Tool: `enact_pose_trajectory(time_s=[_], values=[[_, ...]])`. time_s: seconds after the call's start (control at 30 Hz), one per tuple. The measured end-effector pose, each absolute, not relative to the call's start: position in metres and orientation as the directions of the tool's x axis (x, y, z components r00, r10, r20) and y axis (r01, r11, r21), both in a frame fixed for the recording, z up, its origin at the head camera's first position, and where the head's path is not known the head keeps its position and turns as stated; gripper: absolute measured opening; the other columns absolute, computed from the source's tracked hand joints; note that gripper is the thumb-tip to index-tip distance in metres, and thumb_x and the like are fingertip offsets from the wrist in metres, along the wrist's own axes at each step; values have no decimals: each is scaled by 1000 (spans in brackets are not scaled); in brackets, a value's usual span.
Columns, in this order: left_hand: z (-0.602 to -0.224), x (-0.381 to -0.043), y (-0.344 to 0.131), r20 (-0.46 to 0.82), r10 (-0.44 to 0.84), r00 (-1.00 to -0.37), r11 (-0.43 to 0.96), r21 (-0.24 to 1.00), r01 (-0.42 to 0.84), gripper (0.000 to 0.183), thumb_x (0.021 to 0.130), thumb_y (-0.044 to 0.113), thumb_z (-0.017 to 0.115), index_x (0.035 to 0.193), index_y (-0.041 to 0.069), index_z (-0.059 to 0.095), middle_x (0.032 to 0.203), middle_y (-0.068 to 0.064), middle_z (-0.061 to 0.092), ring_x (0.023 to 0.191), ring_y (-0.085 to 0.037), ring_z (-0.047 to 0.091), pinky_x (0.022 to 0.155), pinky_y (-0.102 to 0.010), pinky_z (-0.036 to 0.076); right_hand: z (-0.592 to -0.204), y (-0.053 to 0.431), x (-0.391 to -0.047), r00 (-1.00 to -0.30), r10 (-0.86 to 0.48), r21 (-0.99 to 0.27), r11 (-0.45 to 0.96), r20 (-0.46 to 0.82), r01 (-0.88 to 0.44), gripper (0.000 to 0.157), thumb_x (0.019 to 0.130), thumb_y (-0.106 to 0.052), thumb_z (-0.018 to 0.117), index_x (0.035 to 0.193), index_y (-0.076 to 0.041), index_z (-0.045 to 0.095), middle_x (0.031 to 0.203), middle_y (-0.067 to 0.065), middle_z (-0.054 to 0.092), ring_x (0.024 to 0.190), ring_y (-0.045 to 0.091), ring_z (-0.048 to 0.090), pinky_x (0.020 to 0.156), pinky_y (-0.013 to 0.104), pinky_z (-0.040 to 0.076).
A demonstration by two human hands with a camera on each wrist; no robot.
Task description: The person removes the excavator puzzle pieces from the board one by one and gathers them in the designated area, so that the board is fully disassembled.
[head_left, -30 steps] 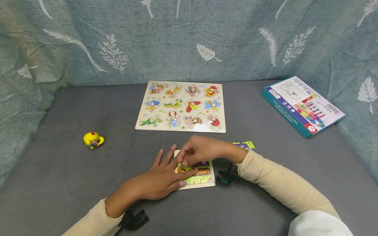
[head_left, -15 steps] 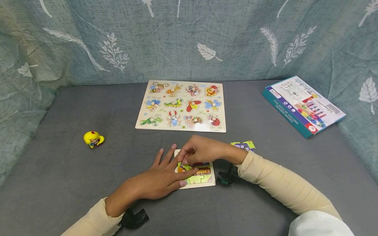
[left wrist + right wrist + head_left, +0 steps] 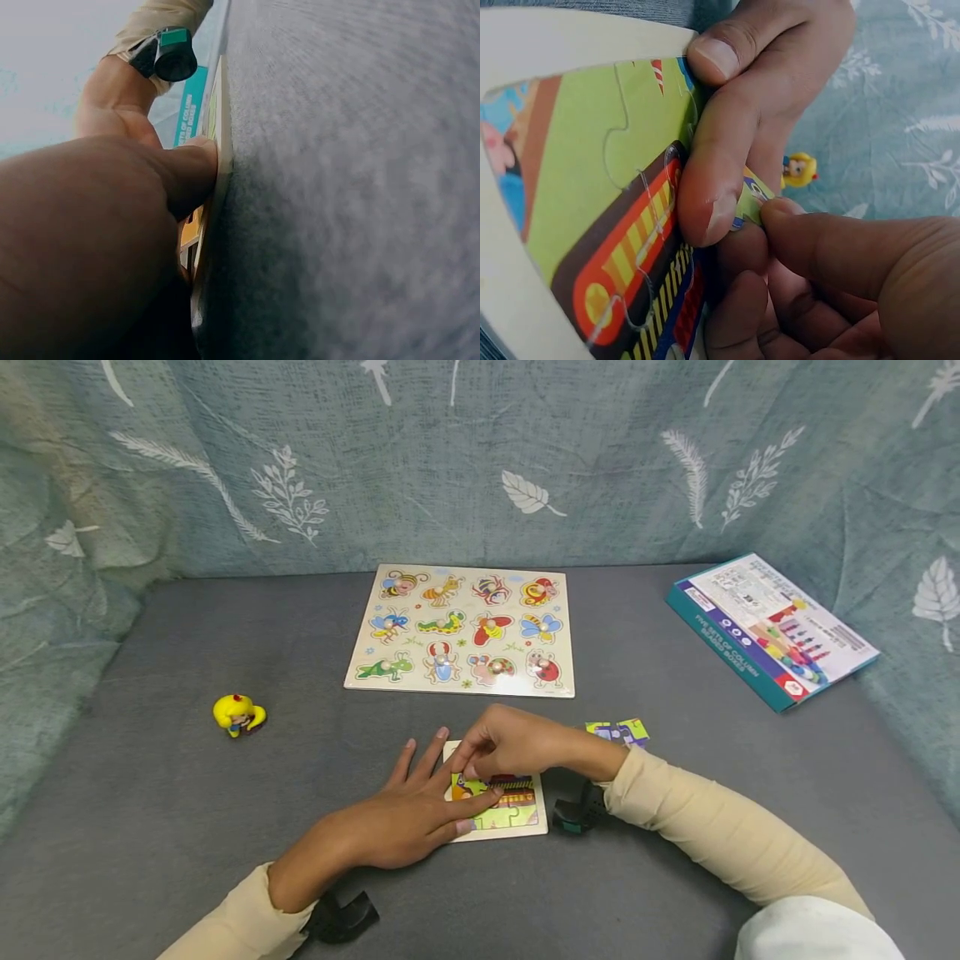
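A small jigsaw puzzle in a pale wooden tray (image 3: 543,814) lies on the grey table, its picture green with red and striped parts. My left hand (image 3: 408,814) rests spread across the tray's left side, with the index finger and thumb reaching over the picture. Between the thumb and fingers of my right hand (image 3: 513,739) is a small green and blue puzzle piece (image 3: 751,199), pinched at the tray's upper left and seen only in the right wrist view. Fingers of both hands hide that part of the picture. In the left wrist view, my left thumb (image 3: 196,169) presses the tray's edge.
Loose puzzle pieces (image 3: 628,732) lie just beyond my right wrist. Further back is a wooden insect peg puzzle (image 3: 459,643). A teal and white box (image 3: 772,631) sits at the back right, and a yellow-haired figurine (image 3: 236,714) stands on the left. Patterned cloth (image 3: 442,468) hangs behind.
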State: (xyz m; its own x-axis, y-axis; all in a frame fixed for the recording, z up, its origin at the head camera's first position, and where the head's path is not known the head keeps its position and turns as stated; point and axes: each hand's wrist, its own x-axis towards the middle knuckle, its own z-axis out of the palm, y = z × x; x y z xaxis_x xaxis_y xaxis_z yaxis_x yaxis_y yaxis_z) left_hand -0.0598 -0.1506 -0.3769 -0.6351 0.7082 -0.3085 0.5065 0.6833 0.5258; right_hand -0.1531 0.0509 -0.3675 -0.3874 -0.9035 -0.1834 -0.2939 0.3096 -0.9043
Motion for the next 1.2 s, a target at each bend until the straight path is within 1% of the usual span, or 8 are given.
enact_pose_trajectory(time_s=[0.13,0.23,0.53,0.87,0.93,1.1,1.17,1.2], values=[[-376,-59,-150,-314,705,-635,687,524,504,47,106,41,34,153,39,28,162,-11,-6,141,-34,-25,106,-61,-15,-367,51,-151,-399,-900,-908,304,-175,-289,15,91,4,62,102,3,73,85,2,72,66,7,61,65,23,51],[-375,-58,-150,-315,702,-638,690,522,502,47,106,41,34,153,39,29,162,-13,-3,141,-35,-24,106,-62,-15,-366,51,-150,-403,-900,-910,295,-163,-291,15,91,4,62,102,3,73,86,3,72,73,8,64,68,25,53],[-376,-58,-149,-318,693,-647,699,515,496,46,106,40,35,152,38,31,162,-11,-4,141,-34,-25,106,-61,-15,-367,51,-148,-430,-890,-903,302,-152,-306,16,90,5,62,101,2,74,89,3,73,77,7,66,70,25,53],[-377,-58,-149,-311,701,-642,690,524,499,46,106,36,40,151,36,34,162,-14,-2,140,-35,-27,105,-61,-17,-367,52,-147,-417,-900,-897,286,-129,-338,17,92,4,62,104,0,74,92,0,73,82,7,66,76,25,52],[-377,-58,-149,-315,699,-642,694,515,503,46,106,37,39,152,37,34,161,-15,-2,140,-35,-27,105,-62,-16,-366,51,-148,-418,-900,-888,291,-128,-356,17,92,2,62,104,0,74,91,-1,72,80,5,65,75,24,52],[-377,-59,-148,-332,695,-638,703,500,506,46,106,40,35,152,38,31,160,-19,-1,140,-34,-27,105,-62,-16,-354,51,-150,-427,-896,-877,301,-125,-375,15,93,0,63,102,-1,75,83,-2,70,58,5,54,61,24,50],[-377,-59,-148,-335,694,-637,704,501,503,46,106,40,35,152,38,31,160,-19,0,140,-34,-27,106,-61,-16,-350,52,-151,-425,-897,-879,295,-121,-373,14,93,0,63,101,-1,75,82,-2,69,57,7,53,60,25,49],[-377,-59,-148,-334,695,-636,702,504,503,46,106,40,35,152,38,32,160,-19,1,140,-34,-27,106,-61,-16,-349,52,-151,-424,-898,-881,291,-117,-373,14,93,1,63,101,-1,75,82,-2,69,60,7,55,61,25,50]])
